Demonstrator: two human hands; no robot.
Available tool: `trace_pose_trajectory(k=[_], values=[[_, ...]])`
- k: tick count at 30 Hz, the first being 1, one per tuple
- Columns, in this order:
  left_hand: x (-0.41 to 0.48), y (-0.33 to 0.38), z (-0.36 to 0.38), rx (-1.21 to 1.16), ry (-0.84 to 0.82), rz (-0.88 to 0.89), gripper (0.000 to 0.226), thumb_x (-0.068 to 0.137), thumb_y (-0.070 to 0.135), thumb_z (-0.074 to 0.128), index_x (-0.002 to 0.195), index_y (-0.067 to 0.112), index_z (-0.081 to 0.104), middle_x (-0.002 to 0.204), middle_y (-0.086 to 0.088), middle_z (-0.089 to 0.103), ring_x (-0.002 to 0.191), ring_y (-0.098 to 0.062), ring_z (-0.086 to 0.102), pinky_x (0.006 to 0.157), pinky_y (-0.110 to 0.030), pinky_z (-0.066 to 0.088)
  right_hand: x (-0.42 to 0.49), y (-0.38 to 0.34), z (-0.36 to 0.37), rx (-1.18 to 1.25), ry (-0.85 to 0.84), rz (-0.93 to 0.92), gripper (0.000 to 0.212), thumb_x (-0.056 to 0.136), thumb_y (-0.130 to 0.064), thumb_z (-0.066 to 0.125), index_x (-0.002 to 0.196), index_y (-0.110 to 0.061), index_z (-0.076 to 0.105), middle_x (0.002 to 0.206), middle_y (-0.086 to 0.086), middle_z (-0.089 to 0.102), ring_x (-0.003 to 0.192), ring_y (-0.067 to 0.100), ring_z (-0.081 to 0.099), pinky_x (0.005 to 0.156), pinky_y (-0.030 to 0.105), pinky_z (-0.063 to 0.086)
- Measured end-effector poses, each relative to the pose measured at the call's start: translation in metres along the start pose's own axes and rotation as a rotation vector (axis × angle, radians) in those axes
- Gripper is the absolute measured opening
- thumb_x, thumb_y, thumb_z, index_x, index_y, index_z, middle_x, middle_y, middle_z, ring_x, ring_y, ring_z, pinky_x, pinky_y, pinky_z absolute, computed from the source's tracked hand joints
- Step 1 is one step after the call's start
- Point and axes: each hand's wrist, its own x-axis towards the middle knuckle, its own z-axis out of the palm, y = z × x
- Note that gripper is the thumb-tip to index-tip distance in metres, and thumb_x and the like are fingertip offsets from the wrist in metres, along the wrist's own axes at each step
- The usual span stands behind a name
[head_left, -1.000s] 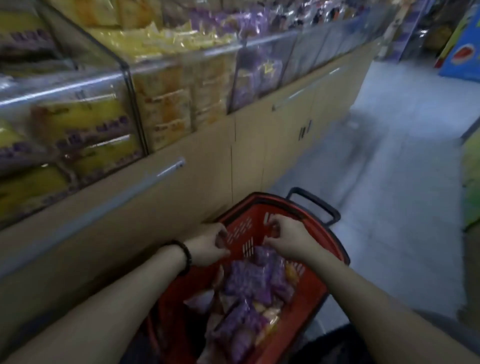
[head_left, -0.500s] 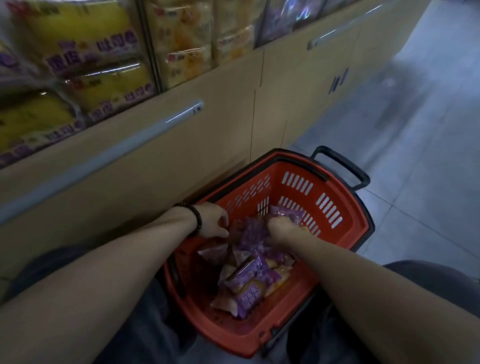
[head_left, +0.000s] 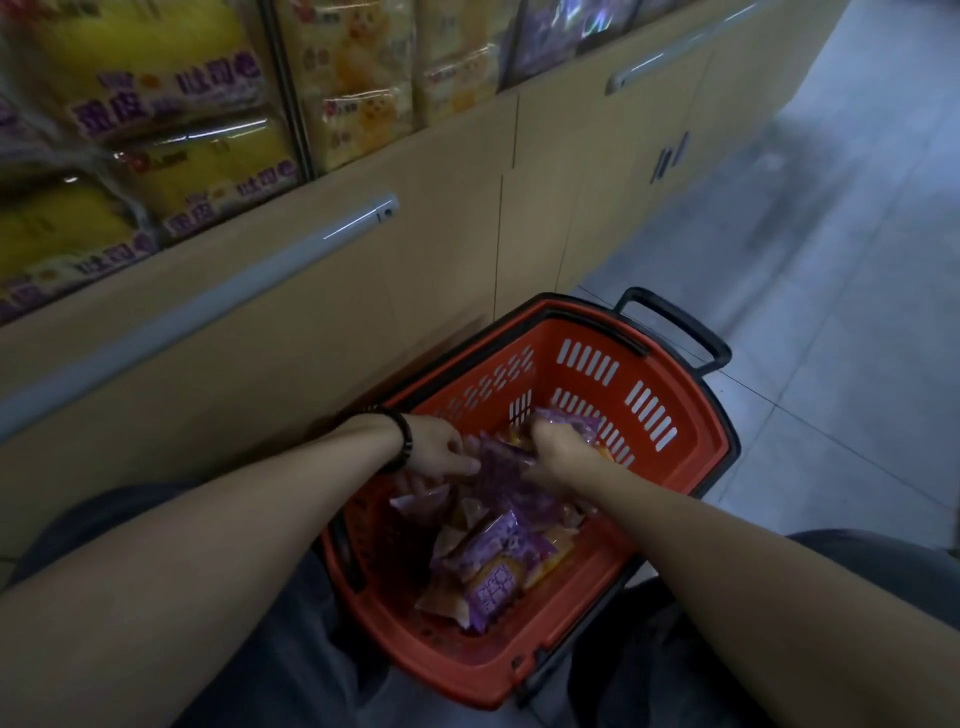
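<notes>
Snack packets (head_left: 493, 561) lie in the basket (head_left: 696, 447), which stands on the floor (head_left: 831, 364) just right of the cabinet (head_left: 441, 249).

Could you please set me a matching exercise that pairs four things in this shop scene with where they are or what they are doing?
Things:
1. basket
2. bracelet
3. yellow bread packs
4. right hand

Places or states:
A. at the wrist of the left hand
B. stacked above the cabinet, upper left
C. red, standing on the floor
D. gripping purple packets

Pairs: 1-C, 2-A, 3-B, 4-D.
</notes>
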Motion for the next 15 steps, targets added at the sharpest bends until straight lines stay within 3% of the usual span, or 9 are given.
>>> trace_pose_trajectory(k=[3,5,8,10,11,13,15], values=[[-0.007,0.01,-0.001,-0.274,-0.035,-0.119,0.084,0.098,0.077,0.027,0.151,0.014,0.042,0.122,-0.022,0.072,0.094,-0.038,0.076,0.082,-0.045,0.063,-0.014,-0.001,-0.024,0.087,0.195,-0.062,0.058,0.079,-0.046,0.082,0.125,-0.019,0.06,0.121,0.002,0.064,0.108,0.025,0.065,0.09,0.04,0.059],[-0.009,0.014,-0.003,-0.503,-0.042,-0.142,0.1,0.09,0.087,0.016,0.156,0.014,0.032,0.122,-0.027,0.071,0.103,-0.045,0.074,0.097,-0.054,0.058,-0.025,-0.003,-0.035,0.109,0.367,-0.158,0.052,0.078,-0.036,0.084,0.122,-0.018,0.064,0.116,0.0,0.059,0.106,0.022,0.062,0.088,0.041,0.057],[-0.008,0.019,-0.012,-0.861,-0.101,-0.098,0.114,0.08,0.097,0.011,0.141,0.012,0.056,0.116,-0.023,0.075,0.095,-0.043,0.075,0.089,-0.047,0.06,-0.043,-0.008,-0.038,0.122,0.598,-0.418,0.045,0.076,-0.023,0.085,0.117,-0.02,0.068,0.107,-0.004,0.053,0.1,0.018,0.056,0.075,0.033,0.051],[-0.009,0.022,-0.017,-0.984,-0.121,-0.051,0.104,0.086,0.093,0.021,0.123,0.01,0.073,0.113,-0.018,0.077,0.086,-0.035,0.076,0.078,-0.039,0.057,-0.049,-0.009,-0.033,0.042,0.69,-0.607,0.039,0.078,-0.021,0.084,0.113,-0.016,0.069,0.104,0.001,0.052,0.096,0.021,0.054,0.068,0.036,0.049],[-0.011,0.023,-0.018,-0.993,-0.106,-0.012,0.088,0.093,0.084,0.034,0.118,0.011,0.075,0.112,-0.016,0.078,0.083,-0.032,0.076,0.076,-0.037,0.056,-0.05,-0.008,-0.029,0.017,0.71,-0.657,0.038,0.079,-0.02,0.083,0.114,-0.013,0.068,0.105,0.003,0.052,0.095,0.023,0.054,0.066,0.039,0.051],[-0.012,0.021,-0.014,-0.952,-0.021,0.061,0.05,0.1,0.055,0.059,0.117,0.011,0.074,0.107,-0.017,0.078,0.079,-0.028,0.076,0.073,-0.036,0.055,-0.053,-0.009,-0.027,0.085,0.663,-0.648,0.044,0.08,-0.024,0.081,0.12,-0.015,0.064,0.113,0.003,0.049,0.096,0.021,0.054,0.067,0.041,0.054],[-0.007,0.015,-0.01,-0.912,0.073,0.102,0.031,0.099,0.031,0.071,0.118,0.007,0.072,0.104,-0.019,0.079,0.078,-0.027,0.076,0.072,-0.038,0.058,-0.053,-0.005,-0.026,0.238,0.52,-0.535,0.059,0.08,-0.041,0.083,0.129,-0.021,0.056,0.123,-0.001,0.044,0.104,0.015,0.054,0.08,0.032,0.056]])
